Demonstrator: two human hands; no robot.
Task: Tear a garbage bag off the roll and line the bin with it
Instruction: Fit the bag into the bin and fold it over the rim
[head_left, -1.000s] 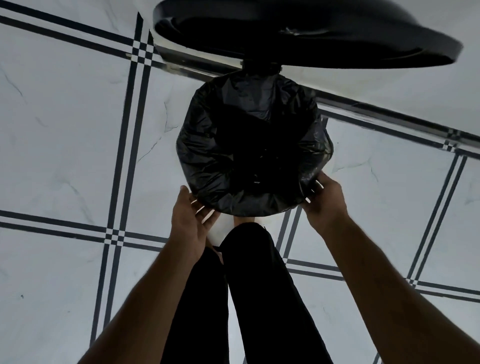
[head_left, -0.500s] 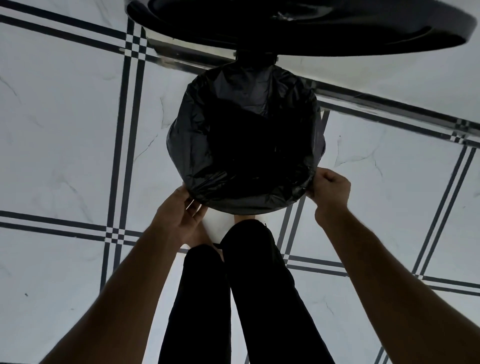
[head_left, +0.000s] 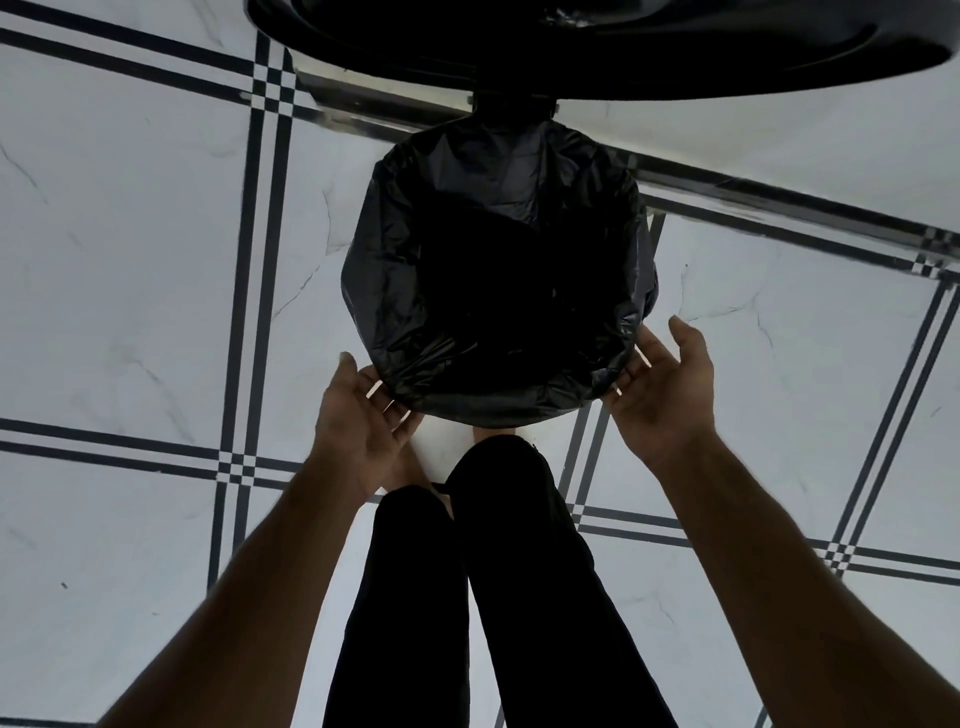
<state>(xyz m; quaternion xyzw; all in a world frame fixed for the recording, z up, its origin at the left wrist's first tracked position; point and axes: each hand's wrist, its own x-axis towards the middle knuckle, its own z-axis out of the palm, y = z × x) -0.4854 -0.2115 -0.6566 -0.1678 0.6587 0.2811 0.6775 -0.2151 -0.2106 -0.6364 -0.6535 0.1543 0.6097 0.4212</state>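
Near edge: two legs (head_left: 483, 597) in black trousers, centre frame, forearms coming in from both bottom corners

L hand (head_left: 363, 421) palm-up, fingers spread and straight, tips under the near-left edge of the bag (head_left: 498, 291), touching the plastic or just beside it, can't tell which. Not gripping anything

R hand (head_left: 665, 384) also palm-up, fingers extended and relaxed, thumb sticking up clear of the bag. Fingertips at the bag's near-right edge, contact w/ the film looks likely but can't confirm. No pinch, no curl round anything

Bag is black, crinkled, stretched over the round mouth of the bin (head_left: 447, 452), folded down over the rim all round as far as visible. Interior reads as a dark hollow, detail lost in shadow. Bin itself mostly hidden; only a pale strip of wall shows below the bag, between L hand and the knees

Bin stands on the floor (head_left: 130, 312), pale marble-look tiles w/ dark double stripe lines crossing in small checker squares

Far side: open lid (head_left: 597, 47), big dark disc at top of frame, joined to the bin's back edge by a short dark hinge piece. Behind it a dark metallic strip runs diagonally across the floor

Roll not in view
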